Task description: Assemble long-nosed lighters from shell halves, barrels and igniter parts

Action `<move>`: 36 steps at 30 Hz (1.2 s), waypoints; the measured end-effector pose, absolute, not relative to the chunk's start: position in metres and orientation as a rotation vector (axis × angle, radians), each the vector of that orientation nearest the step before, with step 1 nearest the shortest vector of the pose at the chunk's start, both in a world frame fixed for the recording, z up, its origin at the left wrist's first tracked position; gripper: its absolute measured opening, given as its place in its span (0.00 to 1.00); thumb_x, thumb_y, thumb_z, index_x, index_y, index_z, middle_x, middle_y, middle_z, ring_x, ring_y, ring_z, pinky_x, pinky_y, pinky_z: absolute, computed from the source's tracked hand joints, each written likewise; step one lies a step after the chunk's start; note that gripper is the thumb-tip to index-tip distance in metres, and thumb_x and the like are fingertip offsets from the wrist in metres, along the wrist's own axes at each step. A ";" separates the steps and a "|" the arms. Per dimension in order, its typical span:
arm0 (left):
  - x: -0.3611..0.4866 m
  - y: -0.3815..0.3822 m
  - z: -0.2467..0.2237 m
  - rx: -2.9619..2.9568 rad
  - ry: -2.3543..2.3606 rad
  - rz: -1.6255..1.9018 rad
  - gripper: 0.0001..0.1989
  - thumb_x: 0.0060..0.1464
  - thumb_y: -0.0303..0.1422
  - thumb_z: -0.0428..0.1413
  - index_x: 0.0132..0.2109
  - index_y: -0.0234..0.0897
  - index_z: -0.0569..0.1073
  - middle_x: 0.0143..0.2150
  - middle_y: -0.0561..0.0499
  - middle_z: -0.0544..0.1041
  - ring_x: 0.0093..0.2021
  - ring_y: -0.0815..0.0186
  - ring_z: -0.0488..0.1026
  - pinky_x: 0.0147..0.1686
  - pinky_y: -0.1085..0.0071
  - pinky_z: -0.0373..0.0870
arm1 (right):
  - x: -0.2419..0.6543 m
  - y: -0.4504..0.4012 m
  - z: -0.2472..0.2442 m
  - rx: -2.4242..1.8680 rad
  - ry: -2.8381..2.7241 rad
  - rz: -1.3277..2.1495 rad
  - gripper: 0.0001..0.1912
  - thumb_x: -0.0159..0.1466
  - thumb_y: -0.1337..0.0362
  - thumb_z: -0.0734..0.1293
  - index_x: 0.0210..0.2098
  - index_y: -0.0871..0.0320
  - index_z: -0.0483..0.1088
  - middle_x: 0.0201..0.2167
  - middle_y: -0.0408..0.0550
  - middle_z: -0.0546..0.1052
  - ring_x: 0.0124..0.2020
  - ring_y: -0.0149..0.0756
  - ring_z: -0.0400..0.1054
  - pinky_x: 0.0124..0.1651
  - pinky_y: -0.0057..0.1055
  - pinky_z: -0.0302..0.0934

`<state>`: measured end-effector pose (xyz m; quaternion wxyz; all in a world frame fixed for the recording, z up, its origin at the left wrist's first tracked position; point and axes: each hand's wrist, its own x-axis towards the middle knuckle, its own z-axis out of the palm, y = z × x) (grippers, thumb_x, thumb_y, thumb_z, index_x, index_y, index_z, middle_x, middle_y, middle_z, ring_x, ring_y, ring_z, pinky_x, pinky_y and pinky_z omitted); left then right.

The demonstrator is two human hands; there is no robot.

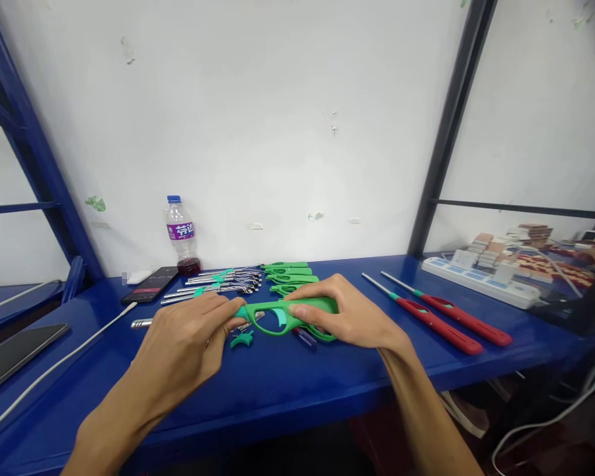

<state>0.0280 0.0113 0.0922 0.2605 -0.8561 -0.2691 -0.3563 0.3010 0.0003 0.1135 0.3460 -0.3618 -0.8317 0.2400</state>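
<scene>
A green long-necked lighter is held level above the desk between both hands. My left hand is closed round its neck, and the metal tube end sticks out beyond the knuckles. My right hand grips the green handle, its thumb by the trigger opening, where a teal trigger shows. Beneath lie a small green plastic piece and a purple part, both partly covered. Behind the hands are several green handle shells and a row of metal lighter tubes with wires.
Two red lighters lie to the right on the blue desk. Farther right is a white power strip. A drink bottle, a phone, a dark device and a white cable are on the left.
</scene>
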 end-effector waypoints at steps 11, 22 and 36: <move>0.012 0.020 0.097 -2.280 -0.746 -1.161 0.11 0.71 0.32 0.54 0.55 0.42 0.78 0.45 0.47 0.86 0.42 0.58 0.83 0.44 0.62 0.80 | 0.307 0.000 0.112 -0.665 -1.683 1.427 0.30 0.71 0.47 0.68 0.68 0.52 0.66 0.20 0.42 0.76 0.19 0.31 0.68 0.18 0.23 0.51; 0.023 0.040 0.077 -2.248 -0.794 -1.007 0.16 0.70 0.30 0.53 0.62 0.39 0.74 0.56 0.40 0.83 0.58 0.49 0.79 0.59 0.45 0.71 | 0.289 0.017 0.101 -0.461 -1.461 1.767 0.41 0.58 0.64 0.71 0.70 0.53 0.62 0.33 0.48 0.78 0.20 0.28 0.53 0.20 0.28 0.44; 0.007 0.047 0.077 -2.210 -1.041 -0.944 0.12 0.70 0.33 0.52 0.52 0.42 0.79 0.56 0.42 0.82 0.65 0.43 0.72 0.63 0.36 0.65 | 0.294 0.003 0.108 -0.675 -1.438 1.258 0.18 0.52 0.72 0.66 0.41 0.52 0.65 0.44 0.41 0.78 0.20 0.21 0.38 0.23 0.29 0.32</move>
